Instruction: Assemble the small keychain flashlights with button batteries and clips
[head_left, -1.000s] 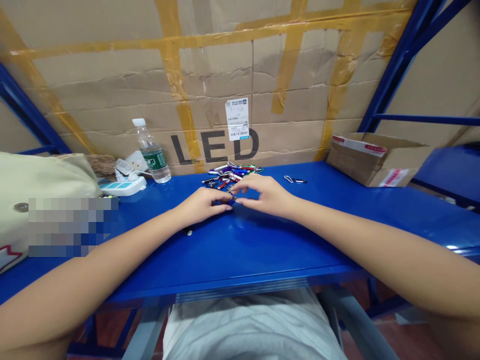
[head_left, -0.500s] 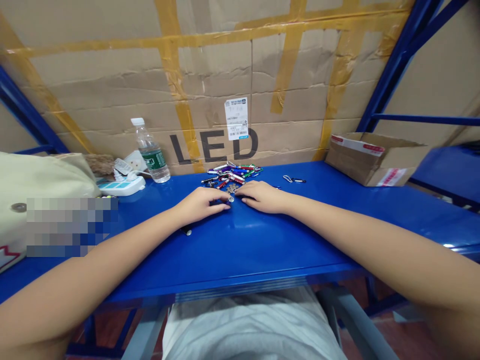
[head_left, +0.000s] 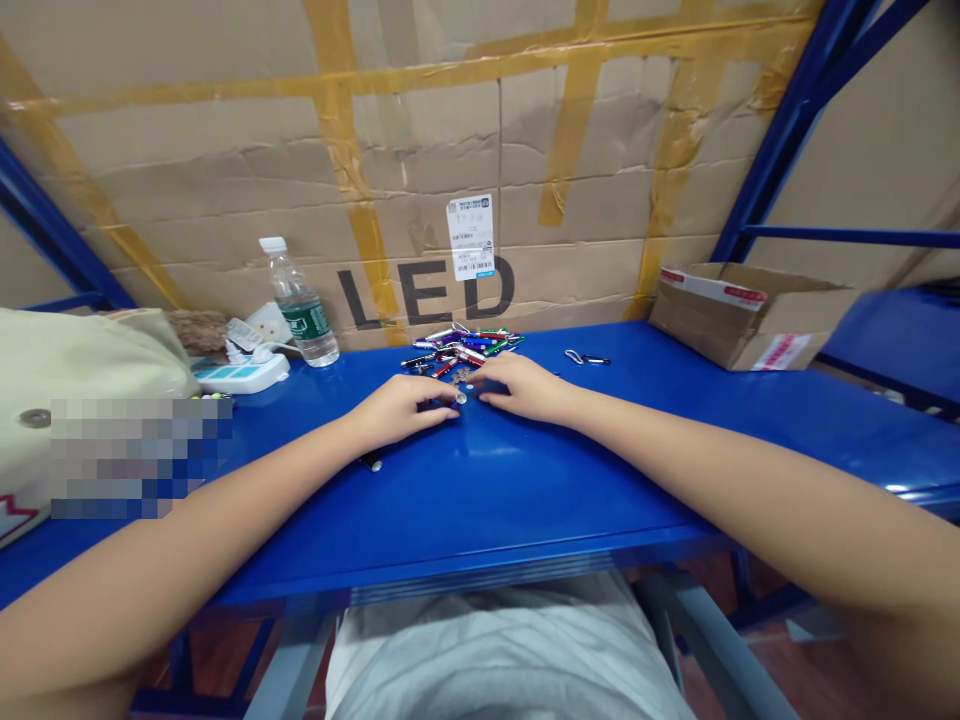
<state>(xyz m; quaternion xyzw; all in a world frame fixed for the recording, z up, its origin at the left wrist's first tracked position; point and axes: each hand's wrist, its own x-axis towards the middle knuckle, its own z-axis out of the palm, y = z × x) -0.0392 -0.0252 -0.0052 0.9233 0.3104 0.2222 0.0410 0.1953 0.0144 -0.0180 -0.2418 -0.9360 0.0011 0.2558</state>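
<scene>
**Q:** Surface and far left?
**A:** A blue metal counter (head_left: 480, 520) runs across the view. At far left sits a pale cloth bag (head_left: 82, 370). To its right, against the far edge, are a power strip (head_left: 240, 373) and a water bottle (head_left: 300, 305), standing upright. Behind them stands a taped cardboard wall (head_left: 420, 160) printed with "LED".

**Q:** Left hand?
**A:** The left hand (head_left: 401, 412) rests at mid-counter, palm down, its fingers (head_left: 439, 413) lightly curved and close together. A small dark flashlight (head_left: 370, 461) lies just near of that wrist, not touching the hand. No pinch can be confirmed.

**Q:** Between the hands?
**A:** A small silver piece (head_left: 460, 397) sits just past the left fingertips, apart from the right hand by a narrow gap. Too small to identify further. Just far of it lie small round bits (head_left: 465, 375), and beyond those a loose heap of keychain flashlights (head_left: 457, 350) in red, blue, green and silver.

**Q:** Right hand?
**A:** The right hand (head_left: 521, 390) lies just right of the heap, palm down, fingers (head_left: 495, 385) reaching left and slightly spread. Whether it holds anything, I cannot tell.

**Q:** Far right?
**A:** A metal clip (head_left: 587, 358) lies alone on the counter, well apart from the heap. Past it, at the far right edge, is an open cardboard box (head_left: 750, 320).
</scene>
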